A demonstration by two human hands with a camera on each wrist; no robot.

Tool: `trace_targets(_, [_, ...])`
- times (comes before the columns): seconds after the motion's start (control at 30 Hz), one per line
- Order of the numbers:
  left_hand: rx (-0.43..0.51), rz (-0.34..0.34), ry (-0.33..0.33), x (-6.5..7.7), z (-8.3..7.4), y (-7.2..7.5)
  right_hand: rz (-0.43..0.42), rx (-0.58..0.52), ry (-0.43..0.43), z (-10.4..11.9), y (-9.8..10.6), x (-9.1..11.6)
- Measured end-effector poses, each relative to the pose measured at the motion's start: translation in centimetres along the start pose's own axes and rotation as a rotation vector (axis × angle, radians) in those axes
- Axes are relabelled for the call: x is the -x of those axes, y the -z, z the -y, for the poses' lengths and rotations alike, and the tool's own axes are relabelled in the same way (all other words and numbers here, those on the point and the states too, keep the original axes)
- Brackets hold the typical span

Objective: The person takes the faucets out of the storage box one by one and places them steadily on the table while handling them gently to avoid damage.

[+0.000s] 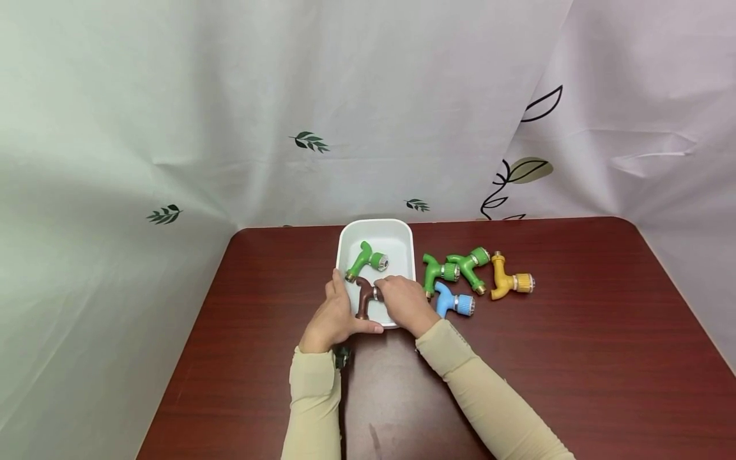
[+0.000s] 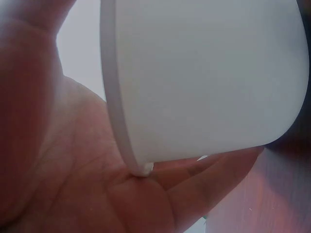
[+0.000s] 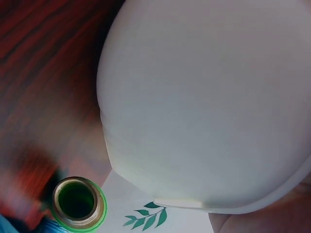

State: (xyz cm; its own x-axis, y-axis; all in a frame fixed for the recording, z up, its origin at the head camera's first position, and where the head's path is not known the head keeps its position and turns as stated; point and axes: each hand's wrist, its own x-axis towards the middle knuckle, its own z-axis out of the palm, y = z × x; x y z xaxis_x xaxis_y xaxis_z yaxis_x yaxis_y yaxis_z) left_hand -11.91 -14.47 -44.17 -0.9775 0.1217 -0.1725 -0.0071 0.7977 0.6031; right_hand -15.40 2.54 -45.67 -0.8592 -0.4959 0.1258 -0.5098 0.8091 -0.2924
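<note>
A white plastic tub (image 1: 404,241) stands near the table's back edge with a green tap (image 1: 362,259) lying in its far part. Nearer the front, a brown tap (image 1: 365,299) is inside it, and my right hand (image 1: 405,301) grips its knob end, reaching over the right rim. The fingers hide most of that knob. Against the tub's front left corner rests my left hand (image 1: 333,317), its fingers straight along the left wall and its thumb along the front rim. In the left wrist view the palm (image 2: 82,145) touches the rim corner.
To the right of the tub lie two more green taps (image 1: 432,273) (image 1: 473,268), a blue tap (image 1: 453,303) and a yellow tap (image 1: 506,281). The dark red wooden table (image 1: 586,358) meets a pale leaf-printed cloth (image 1: 368,160) behind it.
</note>
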Motion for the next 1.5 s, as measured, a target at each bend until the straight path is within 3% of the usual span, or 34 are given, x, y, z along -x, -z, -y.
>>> trace_targets(0.33, [-0.009, 0.004, 0.018, 0.1, 0.0, 0.1, 0.006, -0.040, 0.043, -0.3, 0.0, 0.0])
trace_targets(0.83, [-0.001, 0.003, 0.006, 0.0, 0.0, 0.0, -0.095, -0.036, 0.067, -0.4, 0.1, 0.5])
trace_targets(1.5, [-0.008, 0.021, 0.039, 0.0, -0.1, 0.1, -0.199, -0.114, -0.009, -0.4, 1.0, 1.7])
